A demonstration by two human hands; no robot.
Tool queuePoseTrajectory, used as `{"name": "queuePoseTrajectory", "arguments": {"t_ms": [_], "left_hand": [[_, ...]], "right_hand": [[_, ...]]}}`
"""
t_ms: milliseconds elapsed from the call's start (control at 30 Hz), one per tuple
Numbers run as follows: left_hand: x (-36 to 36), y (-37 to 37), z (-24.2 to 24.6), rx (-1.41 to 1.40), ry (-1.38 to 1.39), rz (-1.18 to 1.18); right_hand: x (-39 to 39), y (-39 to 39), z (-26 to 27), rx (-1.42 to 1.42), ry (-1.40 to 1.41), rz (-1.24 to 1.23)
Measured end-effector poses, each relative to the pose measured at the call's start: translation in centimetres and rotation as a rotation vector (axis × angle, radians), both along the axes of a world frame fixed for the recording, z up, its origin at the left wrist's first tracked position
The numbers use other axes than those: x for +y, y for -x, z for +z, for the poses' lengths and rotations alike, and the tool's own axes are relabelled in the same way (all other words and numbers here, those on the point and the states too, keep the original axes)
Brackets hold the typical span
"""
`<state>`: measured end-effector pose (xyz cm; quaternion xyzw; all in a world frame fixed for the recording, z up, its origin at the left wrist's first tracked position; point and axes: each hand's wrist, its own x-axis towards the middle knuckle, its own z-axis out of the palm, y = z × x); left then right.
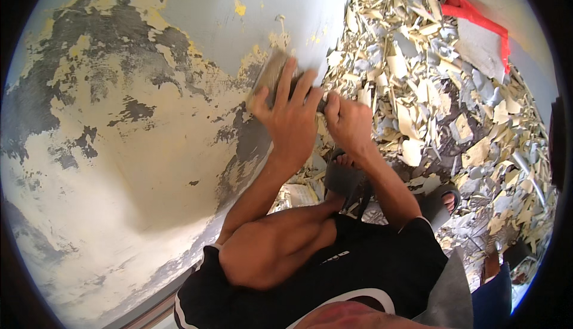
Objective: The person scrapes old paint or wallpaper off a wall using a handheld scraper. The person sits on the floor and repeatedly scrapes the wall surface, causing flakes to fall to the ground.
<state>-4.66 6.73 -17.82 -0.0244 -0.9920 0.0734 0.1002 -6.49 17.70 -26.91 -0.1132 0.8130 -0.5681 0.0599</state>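
Observation:
A broad scraper (274, 71) lies with its wide blade against the wall (147, 172). My right hand (351, 123) is closed around the dark handle (321, 104). My left hand (293, 121) rests on the blade with its fingers spread, pressing on it from above. Under and around the blade, light blue-grey paint (210, 20) borders a cream patch and bare grey plaster. Small yellow spots show in the remaining paint. The blade's working edge is partly blurred, and my fingers cover part of the tool.
Curled paint flakes (403, 69) cover the floor. A grey-white piece with red edging (481, 42) leans by the far wall. My feet stand in dark sandals (342, 177) among the flakes. At lower right are dark blue cloth (494, 291) and what looks like another person's leg (490, 266).

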Motion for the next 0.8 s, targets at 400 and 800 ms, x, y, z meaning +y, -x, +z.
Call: {"name": "queuePoseTrajectory", "arguments": {"t_ms": [400,800], "left_hand": [[0.3,0.1,0.5,-0.011,0.064,0.042],[0.2,-1.3,-0.3,-0.016,0.108,0.045]], "right_hand": [[-0.2,0.2,0.2,-0.01,0.027,0.017],[-0.5,-0.8,-0.2,-0.01,-0.016,0.056]]}}
